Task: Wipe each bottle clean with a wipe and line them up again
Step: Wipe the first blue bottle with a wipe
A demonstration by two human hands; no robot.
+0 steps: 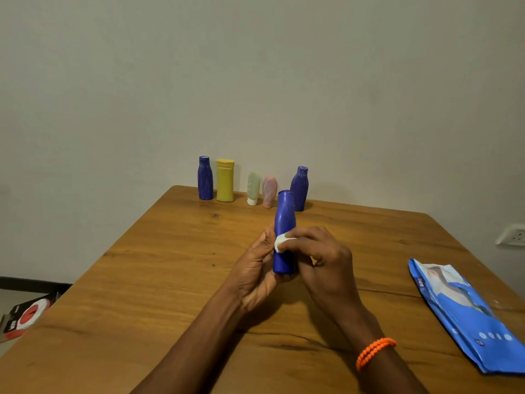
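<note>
**Blue bottle held upright and wiped over the table**

The left hand (pixel 255 268) grips the lower part of a blue bottle (pixel 284 223), upright above the wooden table (pixel 142 280). The right hand (pixel 321 260) pinches a white wipe (pixel 280 245) against the bottle's side. Beyond, at the far edge, stand a dark blue bottle (pixel 205 179), a yellow bottle (pixel 225 180), a green tube (pixel 253 189), a pink tube (pixel 269 191) and another dark blue bottle (pixel 300 184). A blue wipe pack (pixel 460 308) lies to the right.
</note>
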